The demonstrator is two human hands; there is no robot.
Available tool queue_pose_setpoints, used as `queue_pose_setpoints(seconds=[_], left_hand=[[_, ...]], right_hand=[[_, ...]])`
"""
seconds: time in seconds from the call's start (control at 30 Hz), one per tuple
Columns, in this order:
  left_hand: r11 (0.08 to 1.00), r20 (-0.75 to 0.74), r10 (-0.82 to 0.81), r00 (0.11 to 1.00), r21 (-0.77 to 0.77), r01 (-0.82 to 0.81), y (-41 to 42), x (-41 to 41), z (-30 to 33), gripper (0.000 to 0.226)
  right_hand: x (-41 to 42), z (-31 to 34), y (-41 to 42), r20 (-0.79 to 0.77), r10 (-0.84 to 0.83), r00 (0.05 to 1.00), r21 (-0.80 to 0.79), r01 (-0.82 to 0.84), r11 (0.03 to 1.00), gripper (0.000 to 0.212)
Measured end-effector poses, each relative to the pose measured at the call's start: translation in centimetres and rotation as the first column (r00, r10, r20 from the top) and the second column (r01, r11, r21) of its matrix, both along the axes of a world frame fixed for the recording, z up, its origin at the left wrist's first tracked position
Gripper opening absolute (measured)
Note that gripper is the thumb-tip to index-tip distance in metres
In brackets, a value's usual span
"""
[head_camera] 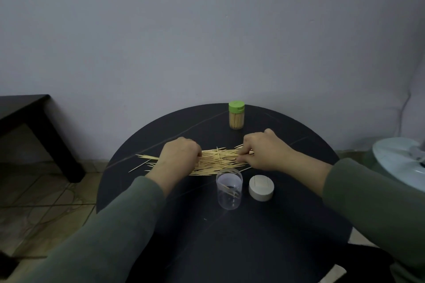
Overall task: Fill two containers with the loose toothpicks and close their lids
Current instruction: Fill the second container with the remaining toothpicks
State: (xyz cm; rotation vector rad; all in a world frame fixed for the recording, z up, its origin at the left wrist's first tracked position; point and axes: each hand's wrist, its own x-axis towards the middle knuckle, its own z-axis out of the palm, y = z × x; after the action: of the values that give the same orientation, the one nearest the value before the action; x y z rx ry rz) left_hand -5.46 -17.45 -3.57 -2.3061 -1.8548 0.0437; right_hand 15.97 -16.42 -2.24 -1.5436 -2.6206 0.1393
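Both hands work the heap of loose pale wooden toothpicks (218, 159) on the round dark counter (230, 236) — left hand (179, 156) curled into it, right hand (264, 151) pinching some. Just beside the heap stands an open clear plastic container (229, 189) — white round lid (261, 187) alongside. A green-lidded filled container (236, 115) stands behind.

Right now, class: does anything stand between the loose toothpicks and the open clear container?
Nothing visible does. The toothpick pile lies just behind the clear container, whose mouth is uncovered; its white lid sits beside it.
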Motion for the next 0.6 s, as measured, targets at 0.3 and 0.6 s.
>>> queue_pose_setpoints(seconds=[0.3,0.6], left_hand=[[0.999,-0.003,0.028,1.0,0.029,-0.028,-0.3,0.4,-0.4,0.029],[0.99,0.96,0.095,0.264,-0.062,-0.128,-2.4,0.6,2.0,0.014]], right_hand=[[-0.1,0.3,-0.6,-0.46,-0.193,0.866,-0.227,0.096,0.969,0.031],[-0.1,1.0,-2.6,-0.755,-0.213,0.62,-0.329,-0.078,0.941,0.021]])
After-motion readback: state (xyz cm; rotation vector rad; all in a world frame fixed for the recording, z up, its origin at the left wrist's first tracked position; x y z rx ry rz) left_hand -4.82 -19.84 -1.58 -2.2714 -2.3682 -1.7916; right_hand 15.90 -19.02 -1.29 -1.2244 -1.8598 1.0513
